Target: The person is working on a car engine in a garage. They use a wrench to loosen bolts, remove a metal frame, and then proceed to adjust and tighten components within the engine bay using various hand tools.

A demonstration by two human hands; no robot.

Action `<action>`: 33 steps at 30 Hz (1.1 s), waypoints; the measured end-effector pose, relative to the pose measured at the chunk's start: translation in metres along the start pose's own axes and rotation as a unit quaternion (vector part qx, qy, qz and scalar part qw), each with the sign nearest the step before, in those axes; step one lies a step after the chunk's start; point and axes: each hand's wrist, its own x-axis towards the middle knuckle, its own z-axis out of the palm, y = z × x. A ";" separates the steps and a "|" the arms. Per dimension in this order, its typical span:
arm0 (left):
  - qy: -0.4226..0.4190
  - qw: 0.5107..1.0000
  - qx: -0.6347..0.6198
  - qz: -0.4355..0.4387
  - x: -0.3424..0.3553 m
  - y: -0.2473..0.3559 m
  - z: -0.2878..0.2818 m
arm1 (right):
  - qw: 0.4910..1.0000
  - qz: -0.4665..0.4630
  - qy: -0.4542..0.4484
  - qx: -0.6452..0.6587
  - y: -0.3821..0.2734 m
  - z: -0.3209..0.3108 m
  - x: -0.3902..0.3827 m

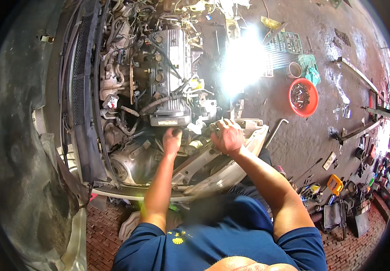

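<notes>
One left hand [172, 141], one right hand [229, 137] near one engine [170, 81]

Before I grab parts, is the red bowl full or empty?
Not empty: the red bowl holds small metallic pieces. How deep, I cannot tell.

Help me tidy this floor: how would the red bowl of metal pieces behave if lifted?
The red bowl probably feels heavy for its size, since many metal pieces lie in it. Those pieces look loose, so they would likely slide if it tilted.
</notes>
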 end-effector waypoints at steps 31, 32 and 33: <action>0.014 0.998 -0.019 -0.064 0.018 -0.043 -0.006 | 1.000 -0.016 0.020 0.015 -0.012 -0.001 0.005; 0.023 0.996 -0.021 -0.084 0.019 -0.046 -0.002 | 1.000 -0.015 0.021 0.014 -0.010 0.000 0.004; 0.032 0.994 -0.022 -0.103 0.021 -0.048 0.002 | 0.999 -0.013 0.031 0.011 -0.008 0.001 0.002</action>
